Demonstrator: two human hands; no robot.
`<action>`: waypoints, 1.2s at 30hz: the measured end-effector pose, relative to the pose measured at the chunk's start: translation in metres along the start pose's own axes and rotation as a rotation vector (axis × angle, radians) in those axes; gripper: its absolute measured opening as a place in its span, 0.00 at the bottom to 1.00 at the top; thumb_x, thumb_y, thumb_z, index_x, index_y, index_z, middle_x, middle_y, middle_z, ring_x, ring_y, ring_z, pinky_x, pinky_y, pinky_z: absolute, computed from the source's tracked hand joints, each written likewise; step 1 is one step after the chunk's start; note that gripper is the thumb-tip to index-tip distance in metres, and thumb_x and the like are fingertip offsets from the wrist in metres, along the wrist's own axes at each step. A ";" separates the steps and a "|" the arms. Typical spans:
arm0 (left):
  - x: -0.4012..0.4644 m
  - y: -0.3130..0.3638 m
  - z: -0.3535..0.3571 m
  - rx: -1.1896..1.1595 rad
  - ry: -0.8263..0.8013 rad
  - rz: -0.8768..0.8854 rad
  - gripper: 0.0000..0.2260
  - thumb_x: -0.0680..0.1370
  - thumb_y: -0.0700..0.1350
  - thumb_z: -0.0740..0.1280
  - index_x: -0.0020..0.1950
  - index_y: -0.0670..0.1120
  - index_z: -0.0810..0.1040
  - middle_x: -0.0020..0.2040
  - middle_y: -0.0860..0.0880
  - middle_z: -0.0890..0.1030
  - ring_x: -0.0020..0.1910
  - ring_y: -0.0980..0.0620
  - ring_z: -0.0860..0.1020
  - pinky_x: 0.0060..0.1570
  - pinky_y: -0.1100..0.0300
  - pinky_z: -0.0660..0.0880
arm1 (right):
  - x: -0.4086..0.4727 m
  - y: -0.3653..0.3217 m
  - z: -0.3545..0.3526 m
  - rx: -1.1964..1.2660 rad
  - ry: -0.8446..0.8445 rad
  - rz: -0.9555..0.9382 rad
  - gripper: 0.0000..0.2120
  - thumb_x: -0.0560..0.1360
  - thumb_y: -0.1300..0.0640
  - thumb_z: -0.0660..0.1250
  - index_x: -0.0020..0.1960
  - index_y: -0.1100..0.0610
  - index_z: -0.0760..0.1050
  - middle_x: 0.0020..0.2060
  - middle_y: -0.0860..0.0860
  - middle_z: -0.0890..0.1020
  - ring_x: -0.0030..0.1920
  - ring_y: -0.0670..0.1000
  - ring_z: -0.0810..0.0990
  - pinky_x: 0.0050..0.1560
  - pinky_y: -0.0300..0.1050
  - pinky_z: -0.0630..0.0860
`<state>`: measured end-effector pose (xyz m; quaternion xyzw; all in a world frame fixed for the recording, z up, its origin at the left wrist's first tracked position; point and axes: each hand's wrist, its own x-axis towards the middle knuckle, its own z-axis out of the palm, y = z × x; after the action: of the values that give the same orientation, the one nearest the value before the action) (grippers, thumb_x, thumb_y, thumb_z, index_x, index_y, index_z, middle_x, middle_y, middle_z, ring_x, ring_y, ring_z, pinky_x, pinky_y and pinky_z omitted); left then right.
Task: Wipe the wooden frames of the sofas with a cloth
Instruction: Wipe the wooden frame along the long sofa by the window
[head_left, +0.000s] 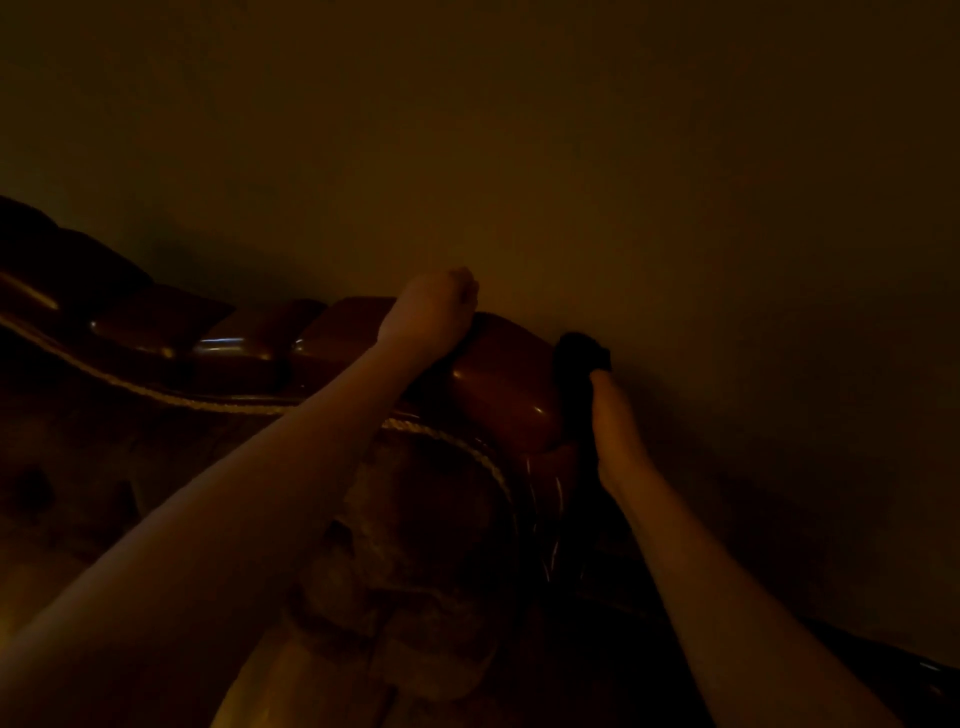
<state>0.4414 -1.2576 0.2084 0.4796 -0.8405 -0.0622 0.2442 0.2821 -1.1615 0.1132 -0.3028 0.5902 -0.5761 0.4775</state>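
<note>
The room is very dim. A sofa's glossy dark-red carved wooden frame (498, 384) runs along the top of its backrest, close to the wall. My left hand (434, 306) rests over the top of the frame, with its fingers curled behind the wood and hidden. My right hand (610, 431) is at the right end of the frame and grips a dark cloth (579, 351), which is pressed against the frame's outer side. The fingers of that hand are hidden by the cloth and shadow.
A plain wall (623, 182) stands right behind the sofa. The upholstered backrest (415, 519), edged with rope trim, fills the lower middle. More carved frame sections (156, 322) stretch to the left. The lower right is in deep shadow.
</note>
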 end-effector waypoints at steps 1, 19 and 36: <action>0.000 0.000 -0.001 -0.105 -0.014 -0.030 0.13 0.83 0.43 0.54 0.55 0.38 0.75 0.46 0.43 0.77 0.35 0.51 0.73 0.35 0.60 0.69 | -0.007 -0.005 0.008 0.003 -0.008 -0.065 0.14 0.81 0.50 0.53 0.56 0.54 0.75 0.49 0.52 0.78 0.46 0.51 0.77 0.45 0.47 0.73; -0.014 -0.002 -0.005 -0.562 0.254 -0.080 0.11 0.82 0.43 0.54 0.54 0.42 0.76 0.45 0.49 0.80 0.36 0.49 0.77 0.34 0.57 0.72 | 0.019 -0.043 0.049 -0.642 -0.032 -0.276 0.23 0.80 0.45 0.49 0.54 0.59 0.75 0.47 0.55 0.78 0.47 0.56 0.77 0.54 0.55 0.73; -0.033 0.000 -0.002 -0.446 0.192 -0.010 0.13 0.82 0.44 0.54 0.60 0.42 0.75 0.51 0.46 0.79 0.48 0.51 0.77 0.44 0.61 0.70 | -0.026 -0.007 0.069 -1.175 0.168 -0.940 0.25 0.79 0.43 0.51 0.72 0.50 0.63 0.72 0.49 0.66 0.74 0.52 0.58 0.70 0.54 0.56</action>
<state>0.4558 -1.2298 0.1990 0.4217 -0.7766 -0.2017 0.4224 0.3529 -1.1661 0.1333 -0.6823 0.6435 -0.3307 -0.1049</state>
